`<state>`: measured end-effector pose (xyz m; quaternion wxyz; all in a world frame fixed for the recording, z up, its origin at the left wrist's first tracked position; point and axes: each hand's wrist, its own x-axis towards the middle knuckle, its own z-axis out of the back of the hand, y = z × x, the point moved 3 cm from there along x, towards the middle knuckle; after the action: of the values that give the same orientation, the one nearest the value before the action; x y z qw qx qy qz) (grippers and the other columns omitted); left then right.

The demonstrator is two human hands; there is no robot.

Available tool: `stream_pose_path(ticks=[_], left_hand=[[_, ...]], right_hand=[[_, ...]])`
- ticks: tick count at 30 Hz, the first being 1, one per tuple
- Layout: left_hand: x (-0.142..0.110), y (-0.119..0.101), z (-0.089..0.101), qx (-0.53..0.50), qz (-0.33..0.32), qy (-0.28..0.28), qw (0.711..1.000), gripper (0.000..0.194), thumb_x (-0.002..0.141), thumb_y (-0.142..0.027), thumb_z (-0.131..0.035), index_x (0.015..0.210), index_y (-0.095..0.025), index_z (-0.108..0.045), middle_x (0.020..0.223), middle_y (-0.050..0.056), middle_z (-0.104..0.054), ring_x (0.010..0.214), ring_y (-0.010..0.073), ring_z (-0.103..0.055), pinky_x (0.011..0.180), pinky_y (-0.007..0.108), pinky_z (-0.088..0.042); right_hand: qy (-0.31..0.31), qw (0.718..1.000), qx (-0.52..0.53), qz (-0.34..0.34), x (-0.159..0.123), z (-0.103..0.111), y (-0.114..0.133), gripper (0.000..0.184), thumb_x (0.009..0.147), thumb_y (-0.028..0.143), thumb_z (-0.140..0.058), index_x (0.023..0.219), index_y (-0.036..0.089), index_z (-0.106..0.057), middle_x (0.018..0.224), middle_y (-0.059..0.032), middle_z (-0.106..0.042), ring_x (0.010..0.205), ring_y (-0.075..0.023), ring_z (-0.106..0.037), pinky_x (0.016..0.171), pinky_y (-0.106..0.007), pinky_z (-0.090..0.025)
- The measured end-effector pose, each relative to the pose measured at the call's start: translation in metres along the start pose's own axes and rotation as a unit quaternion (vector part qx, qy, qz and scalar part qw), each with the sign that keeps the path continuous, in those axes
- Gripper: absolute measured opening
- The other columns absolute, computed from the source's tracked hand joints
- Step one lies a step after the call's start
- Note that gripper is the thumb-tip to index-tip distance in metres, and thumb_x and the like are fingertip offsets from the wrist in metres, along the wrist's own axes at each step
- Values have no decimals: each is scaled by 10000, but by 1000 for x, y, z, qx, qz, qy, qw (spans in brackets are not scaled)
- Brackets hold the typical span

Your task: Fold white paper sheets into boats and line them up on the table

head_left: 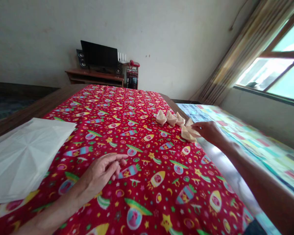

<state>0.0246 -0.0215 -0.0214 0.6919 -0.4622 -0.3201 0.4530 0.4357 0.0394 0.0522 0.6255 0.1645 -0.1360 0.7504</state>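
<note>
My right hand (pixel 208 130) reaches to the right edge of the table, its fingers pinched on the near end of a cream folded paper boat (pixel 189 133). That piece has a raised point in the middle and sits at the near end of a row. Beyond it stand similar folded paper pieces (pixel 161 117), close to one another. My left hand (pixel 107 166) is low over the red cloth with fingers loosely stretched and holds nothing. Left of it lies a stack of pale paper sheets (pixel 26 153), the top one with creases fanning out from its middle.
A red cloth (pixel 142 143) with rocket prints covers the wooden table (pixel 39 106). To the right is a bed with a patchwork cover (pixel 254 143), below a window (pixel 279 65) and curtain (pixel 237 49). At the back, a monitor (pixel 99 56) stands on a desk (pixel 95 77).
</note>
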Motion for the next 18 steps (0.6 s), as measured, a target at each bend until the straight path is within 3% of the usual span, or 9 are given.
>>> stream_pose_path(ticks=[6,18], left_hand=[[0,-2,1,40,-13,1,999,474,797,-415,-428,1058,-88,-651,654,36,-614,495,102,-549,470,193,-462],[0,-3,0,56,-25,6,998,421,801,-381,-429,1003,-104,-673,756,64,-653,455,76,-529,437,176,-456]], right_hand=[[30,998,-55,18,2,-19,-4,254,796,208,-498,755,210,-748,691,-30,-726,557,-143,-630,515,-220,-372],[96,991,-96,11,6,-43,-11,230,754,174,-515,684,193,-734,652,-31,-711,564,-150,-621,490,-218,-334]])
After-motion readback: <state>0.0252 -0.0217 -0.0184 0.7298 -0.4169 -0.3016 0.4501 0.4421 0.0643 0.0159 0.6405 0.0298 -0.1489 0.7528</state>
